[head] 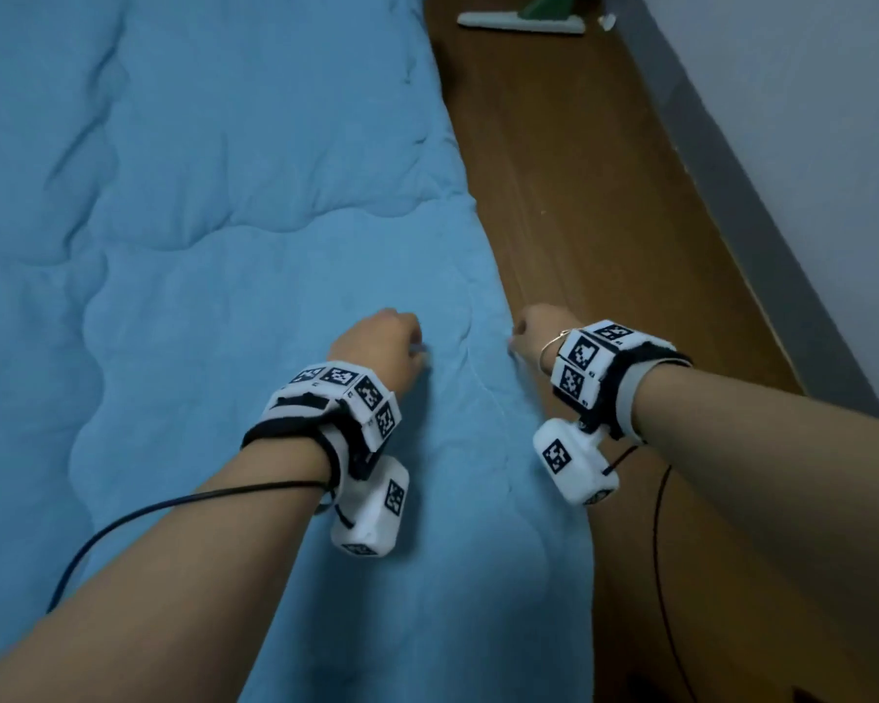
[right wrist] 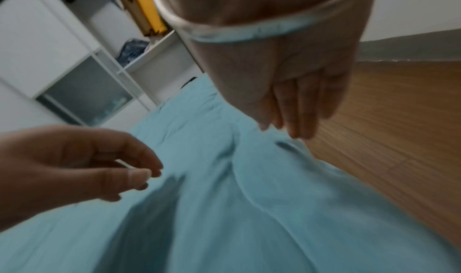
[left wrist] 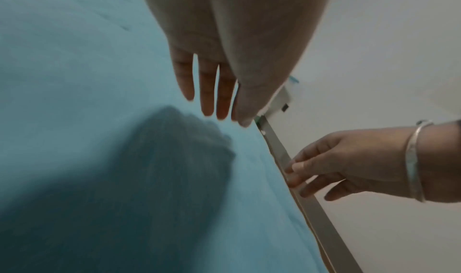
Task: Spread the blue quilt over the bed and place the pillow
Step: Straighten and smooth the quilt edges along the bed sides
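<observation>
The blue quilt [head: 224, 220] lies spread flat with soft puckers, and its right edge runs along the floor. Both hands hover just above that edge. My left hand [head: 376, 342] is over the quilt; in the left wrist view its fingers [left wrist: 214, 107] point down, straight and relaxed, holding nothing. My right hand [head: 534, 332], wearing a bracelet, is at the quilt's very edge. Its fingers [right wrist: 294, 123] are together and extended, and I cannot tell whether they touch the quilt [right wrist: 249, 218]. No pillow is in view.
Brown wooden floor [head: 579, 195] runs along the right of the quilt up to a white wall with a grey skirting [head: 731, 220]. A white and green cleaning tool [head: 523, 20] lies on the floor far ahead. White shelves [right wrist: 75, 60] stand beyond the quilt.
</observation>
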Tool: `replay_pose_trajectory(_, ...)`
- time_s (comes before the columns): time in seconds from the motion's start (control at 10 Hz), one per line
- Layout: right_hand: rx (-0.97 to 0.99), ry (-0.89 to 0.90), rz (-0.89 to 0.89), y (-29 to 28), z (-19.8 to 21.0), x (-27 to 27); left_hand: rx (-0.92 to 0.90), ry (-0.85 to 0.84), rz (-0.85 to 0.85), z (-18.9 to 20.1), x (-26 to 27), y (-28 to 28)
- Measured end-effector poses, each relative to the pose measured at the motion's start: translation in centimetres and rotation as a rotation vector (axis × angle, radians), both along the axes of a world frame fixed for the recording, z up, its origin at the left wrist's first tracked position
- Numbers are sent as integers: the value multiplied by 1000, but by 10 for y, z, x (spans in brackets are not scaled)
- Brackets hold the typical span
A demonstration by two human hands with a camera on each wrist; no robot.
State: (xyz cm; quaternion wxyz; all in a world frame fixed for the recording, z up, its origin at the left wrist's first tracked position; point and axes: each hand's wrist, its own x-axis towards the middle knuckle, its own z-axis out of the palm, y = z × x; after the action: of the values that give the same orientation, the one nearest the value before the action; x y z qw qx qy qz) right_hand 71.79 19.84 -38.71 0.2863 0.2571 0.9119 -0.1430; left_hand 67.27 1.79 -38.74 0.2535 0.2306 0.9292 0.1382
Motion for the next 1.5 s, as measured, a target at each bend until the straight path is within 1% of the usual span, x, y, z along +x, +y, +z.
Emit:
replay_pose_trajectory(0.1,-53,108,-36,-10,10,-50,71,73,161,5,-40,-8)
replay_pose_trajectory(0.2,-27,181,-28,-14,5,-89,64,83,211,-1,-72,-7)
replay_pose_trajectory(0.3,-112,224,-39,-5,-8,-122,25,52,240,-17,-88,3)
replay_pose_trajectory(0.4,-158,168,18,15,-24,-144,-119,22,248,-35,-105,23)
replay_pose_trajectory(0.5,-157,97,211,34,-37,-173,-219,44,291,-51,-126,47)
replay_pose_trajectory(0.6,-139,25,427,53,-47,-195,-265,45,345,-64,-145,72)
replay_pose_trajectory(0.7,-133,-31,636,65,-51,-214,-352,10,356,-68,-158,89)
replay_pose_trajectory(0.8,-139,-80,786,77,-54,-221,-413,-53,350,-62,-161,96)
replay_pose_trajectory(0.9,-121,-116,868,87,-55,-222,-448,-130,333,-52,-160,100)
replay_pose_trajectory(1.0,-147,-162,906,93,-52,-233,-449,-166,360,-42,-169,103)
replay_pose_trajectory(1.1,-194,-51,763,109,-48,-255,-251,-52,537,-33,-186,111)
replay_pose_trajectory(1.2,-228,125,494,128,-47,-294,-59,102,642,-26,-214,126)
replay_pose_trajectory(1.3,-232,223,286,135,-50,-354,-25,154,642,-23,-255,136)
replay_pose_trajectory(1.4,-231,249,213,135,-49,-418,-5,123,634,-25,-305,137)
replay_pose_trajectory(1.5,-211,267,250,132,-50,-475,25,126,645,-31,-359,142)
